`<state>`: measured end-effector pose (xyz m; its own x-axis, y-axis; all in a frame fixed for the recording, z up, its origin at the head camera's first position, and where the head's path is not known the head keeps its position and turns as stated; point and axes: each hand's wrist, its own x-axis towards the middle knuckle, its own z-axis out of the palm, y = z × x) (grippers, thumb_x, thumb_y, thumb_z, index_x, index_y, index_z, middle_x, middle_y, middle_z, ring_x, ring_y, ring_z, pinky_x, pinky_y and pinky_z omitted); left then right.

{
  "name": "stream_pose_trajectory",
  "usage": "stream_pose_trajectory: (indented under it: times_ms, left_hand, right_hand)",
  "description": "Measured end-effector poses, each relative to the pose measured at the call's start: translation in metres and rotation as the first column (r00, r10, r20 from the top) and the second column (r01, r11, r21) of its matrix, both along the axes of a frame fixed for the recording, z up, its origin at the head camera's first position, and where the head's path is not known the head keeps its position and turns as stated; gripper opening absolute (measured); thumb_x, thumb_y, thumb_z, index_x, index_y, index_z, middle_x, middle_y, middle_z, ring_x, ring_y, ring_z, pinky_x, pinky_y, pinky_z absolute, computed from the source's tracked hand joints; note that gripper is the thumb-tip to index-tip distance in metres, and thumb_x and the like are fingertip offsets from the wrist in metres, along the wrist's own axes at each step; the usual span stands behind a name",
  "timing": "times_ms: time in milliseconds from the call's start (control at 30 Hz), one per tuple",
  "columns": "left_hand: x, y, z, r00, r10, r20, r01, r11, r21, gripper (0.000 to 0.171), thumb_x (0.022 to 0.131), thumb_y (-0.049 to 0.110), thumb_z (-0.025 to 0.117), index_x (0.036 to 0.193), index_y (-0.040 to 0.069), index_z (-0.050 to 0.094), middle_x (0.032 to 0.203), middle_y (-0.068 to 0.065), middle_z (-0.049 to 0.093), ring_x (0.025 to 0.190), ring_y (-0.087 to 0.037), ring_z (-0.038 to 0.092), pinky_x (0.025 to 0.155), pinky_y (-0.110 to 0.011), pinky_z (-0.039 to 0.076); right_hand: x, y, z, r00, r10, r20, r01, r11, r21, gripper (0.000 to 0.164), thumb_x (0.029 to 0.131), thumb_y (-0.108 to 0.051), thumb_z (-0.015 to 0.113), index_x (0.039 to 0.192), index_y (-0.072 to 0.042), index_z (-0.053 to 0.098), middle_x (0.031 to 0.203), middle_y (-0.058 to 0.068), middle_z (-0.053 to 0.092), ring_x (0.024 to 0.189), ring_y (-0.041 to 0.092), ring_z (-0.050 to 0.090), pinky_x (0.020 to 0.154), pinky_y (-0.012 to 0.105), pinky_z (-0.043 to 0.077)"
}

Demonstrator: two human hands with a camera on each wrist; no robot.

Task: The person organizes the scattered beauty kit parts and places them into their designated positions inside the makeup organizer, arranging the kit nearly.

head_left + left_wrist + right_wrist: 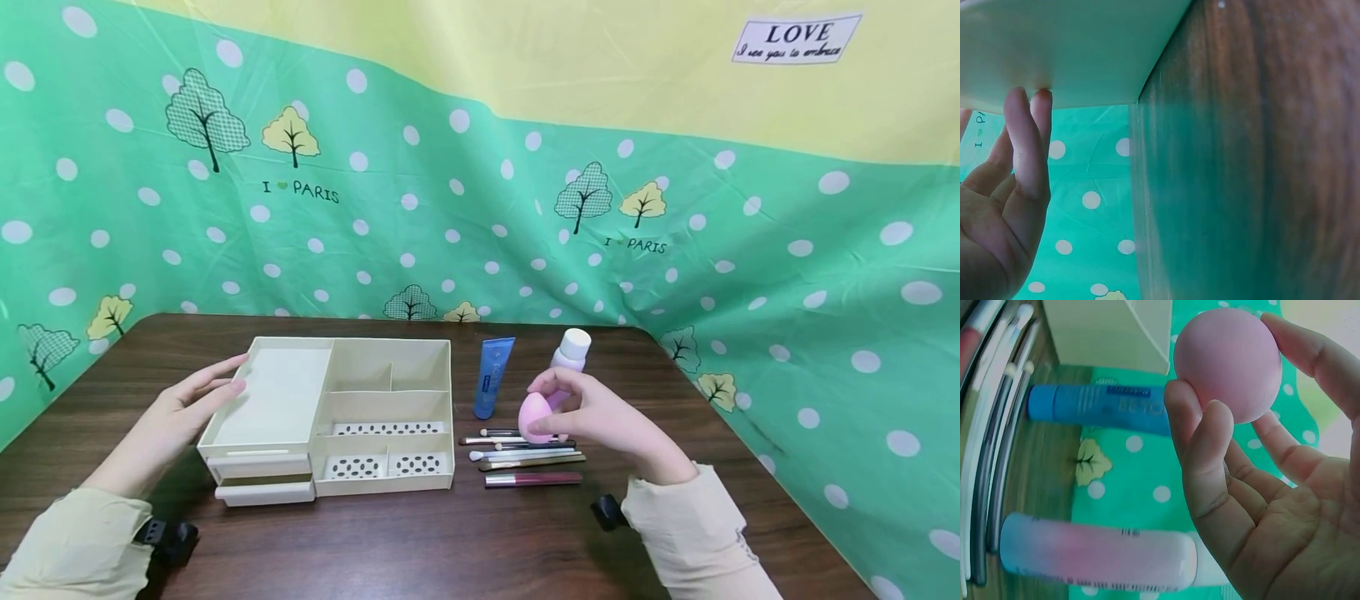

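Note:
My right hand (603, 417) pinches a pink makeup sponge (534, 417) between thumb and fingertips, above several makeup brushes (528, 457). The right wrist view shows the sponge (1229, 365) as a smooth, rounded shape. On the left, a cream organizer box (382, 340) has a raised, lidded section with drawers and several open compartments beside it. My left hand (176, 412) rests on the organizer's left edge, the thumb on top. Straight fingers (1025, 137) touch its side wall in the left wrist view.
A blue tube (492, 377) stands upright right of the organizer. Behind my right hand is a pinkish bottle with a white cap (576, 343). A dark red cosmetic tube (534, 479) lies in front of the brushes. Green patterned cloth (450, 217) hangs behind the wooden table (420, 550).

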<state>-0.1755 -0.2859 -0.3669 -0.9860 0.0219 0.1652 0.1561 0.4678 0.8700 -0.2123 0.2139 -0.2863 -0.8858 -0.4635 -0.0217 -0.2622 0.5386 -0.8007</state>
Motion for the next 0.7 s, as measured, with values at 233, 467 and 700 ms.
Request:
stream_pose_trajectory:
  times_ms: [233,467,700]
  left_hand:
    - [0.001,0.000,0.001,1.000,-0.009,0.008,0.009,1.000,0.013,0.055,0.105,0.034,0.049,0.155,0.017,0.036,0.110,0.024,0.056,0.097,0.008,0.057,0.075,-0.017,0.050]
    - [0.001,0.000,0.002,1.000,-0.009,0.011,0.009,1.000,0.007,0.055,0.105,0.035,0.049,0.155,0.015,0.035,0.110,0.021,0.056,0.096,0.007,0.058,0.075,-0.018,0.050]
    - [0.001,0.000,0.002,1.000,-0.009,0.011,0.009,1.000,0.005,0.056,0.105,0.035,0.049,0.155,0.015,0.035,0.109,0.022,0.056,0.095,0.005,0.059,0.074,-0.020,0.052]
  right_hand:
    - [0.003,-0.015,0.000,1.000,0.026,0.013,-0.025,0.995,-0.094,0.043,0.083,-0.011,0.077,0.119,0.002,0.057,0.111,0.019,0.063,0.088,0.023,0.063,0.071,0.034,0.054]
    - [0.003,-0.031,-0.003,0.999,0.034,0.031,-0.029,0.988,-0.149,0.046,0.082,-0.011,0.079,0.121,0.001,0.058,0.111,0.018,0.063,0.082,0.021,0.064,0.071,0.036,0.056]
    - [0.002,-0.041,-0.003,0.998,0.059,0.031,-0.053,0.987,-0.153,0.048,0.083,-0.014,0.079,0.124,-0.001,0.058,0.114,0.016,0.064,0.085,0.020,0.066,0.075,0.032,0.055]
